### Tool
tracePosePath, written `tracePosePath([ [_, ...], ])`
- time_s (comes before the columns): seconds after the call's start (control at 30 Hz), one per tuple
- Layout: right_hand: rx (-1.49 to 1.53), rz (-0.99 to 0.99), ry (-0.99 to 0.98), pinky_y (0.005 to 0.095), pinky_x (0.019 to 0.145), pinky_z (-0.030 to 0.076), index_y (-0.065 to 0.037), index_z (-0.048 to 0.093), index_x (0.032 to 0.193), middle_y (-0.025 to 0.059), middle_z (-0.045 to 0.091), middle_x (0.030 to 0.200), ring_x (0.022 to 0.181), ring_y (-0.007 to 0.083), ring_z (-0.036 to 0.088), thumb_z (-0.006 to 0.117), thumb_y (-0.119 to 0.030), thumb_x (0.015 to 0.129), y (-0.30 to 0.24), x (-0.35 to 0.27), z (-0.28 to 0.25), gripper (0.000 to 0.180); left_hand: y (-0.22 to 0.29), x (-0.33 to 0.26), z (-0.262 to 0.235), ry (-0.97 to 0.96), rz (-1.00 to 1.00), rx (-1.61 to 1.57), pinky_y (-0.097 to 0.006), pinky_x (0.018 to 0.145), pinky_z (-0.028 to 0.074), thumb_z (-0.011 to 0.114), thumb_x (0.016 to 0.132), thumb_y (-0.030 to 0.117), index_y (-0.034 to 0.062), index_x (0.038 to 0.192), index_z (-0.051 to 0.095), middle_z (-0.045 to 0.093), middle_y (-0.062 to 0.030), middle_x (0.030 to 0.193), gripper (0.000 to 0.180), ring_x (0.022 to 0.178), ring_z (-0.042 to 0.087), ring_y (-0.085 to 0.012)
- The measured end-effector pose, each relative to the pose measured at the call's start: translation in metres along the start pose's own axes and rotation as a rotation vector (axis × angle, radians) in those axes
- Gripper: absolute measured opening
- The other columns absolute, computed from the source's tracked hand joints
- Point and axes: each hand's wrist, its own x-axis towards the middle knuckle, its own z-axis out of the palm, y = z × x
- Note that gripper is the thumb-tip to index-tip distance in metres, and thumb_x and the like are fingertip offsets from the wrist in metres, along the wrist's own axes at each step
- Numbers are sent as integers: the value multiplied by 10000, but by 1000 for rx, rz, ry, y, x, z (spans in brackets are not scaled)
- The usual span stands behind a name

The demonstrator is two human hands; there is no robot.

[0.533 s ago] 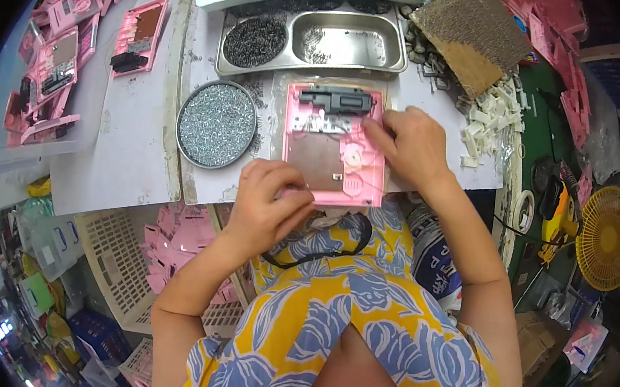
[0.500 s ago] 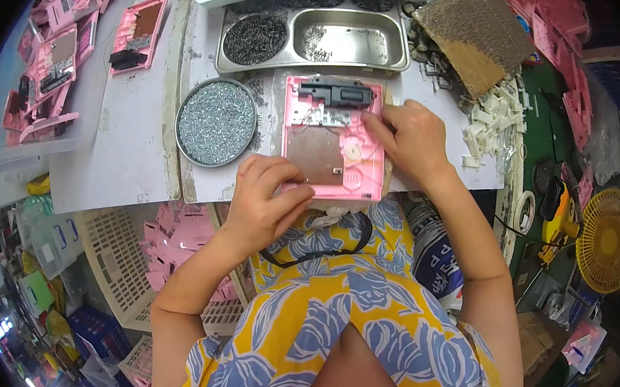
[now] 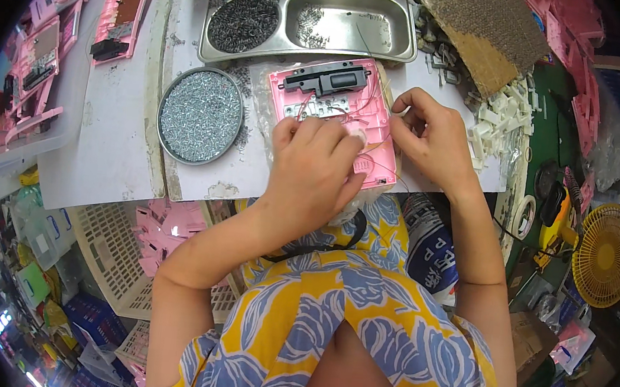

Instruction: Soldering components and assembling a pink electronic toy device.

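A pink plastic casing lies slightly turned on the table before me. A black part is fitted along its far side, next to a silvery metal plate. Thin wires loop across the casing's right half. My left hand grips the casing from above, its fingers bent over the middle and hiding much of the inside. Just off the right edge, my right hand has thumb and forefinger closed in a pinch; what is between them is too small to make out.
Left of the casing stands a round tray of small silvery screws. Behind it sits a metal tray with dark small parts. White plastic pieces and cardboard lie at the right; more pink casings lie left.
My left hand has moved right and up from the casing's near left corner to over its middle. The casing has turned slightly, and my right hand has come off it rightward.
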Motion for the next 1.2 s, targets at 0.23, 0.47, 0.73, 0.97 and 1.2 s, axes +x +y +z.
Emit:
tracePosePath([
  [0.23,225,106,-145,336,554,489,-55,525,1320,82,688,671,562,232,656,734,-214,845,-3,-51,-9,543,-7,20,12,-84,65,147,-441,878,375,769,756,174,122,922,687,613,-37,925,192,929,586,-235],
  [0.47,624,126,-232,250,542,454,-27,393,1523,56,718,775,566,86,573,732,-142,859,12,-61,-12,754,2,23,25,122,169,-82,-408,800,393,778,741,132,106,911,676,607,-41,896,200,798,589,-241],
  [0.73,286,-455,-88,354,769,527,-54,740,1091,80,725,969,864,248,637,740,-262,853,15,-43,-7,316,12,-51,19,7,367,-188,-342,738,454,678,749,186,117,944,673,617,-6,911,206,782,605,-173],
  [0.97,-62,-711,-58,458,910,459,-138,748,1006,21,655,991,990,284,570,806,-389,744,1,-45,23,367,-3,-71,8,81,227,-180,-343,674,467,749,751,139,107,931,671,646,-15,877,199,723,618,-187],
  [1.2,-190,-648,-25,485,955,408,-139,734,1056,19,639,991,990,266,562,790,-288,765,-29,-54,32,332,-21,-95,-8,133,-667,-580,-227,538,390,711,895,9,35,882,602,588,-28,754,114,626,548,-90],
])
